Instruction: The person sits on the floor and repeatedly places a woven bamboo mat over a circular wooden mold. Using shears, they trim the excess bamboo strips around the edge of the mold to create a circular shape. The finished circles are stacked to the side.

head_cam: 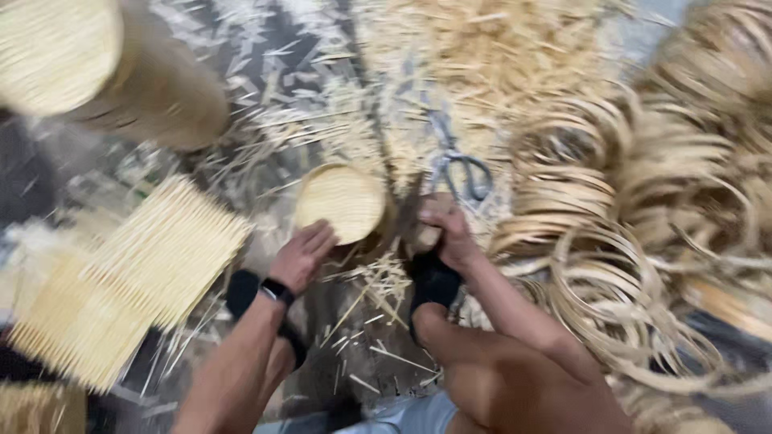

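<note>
**A:** Standing right behind them here. The round woven bamboo disc [341, 201] is lying flat on the floor just ahead of the person, a bit left of centre, and the left hand [301, 255] is resting against its near lower edge. Fingers are curling toward the rim, touching it, but I can't tell whether they're actually gripping it or only pressing.

**B:** And the other hand?

**A:** The right hand [444, 229] is sitting just to the right of the disc, closed around something small and pale. It's too blurry to say what, or how tightly. The two hands are apart, with the disc's right edge and a mess of splinters between them.

**B:** So which one is closer to the disc?

**A:** Left, easily, since it's touching. The right is just beside it. The disc is round, so there's no real long axis; it's lying forward of both wrists, more on the left hand's side.

**B:** Anything else around?

**A:** Scissors [460, 165] are lying just beyond the right hand, handles toward the person. A slatted bamboo mat [133, 277] is lying off to the left, coiled bamboo strips [643, 225] are piling up on the right, and a stack of woven baskets [104, 64] is sitting far left.
</note>
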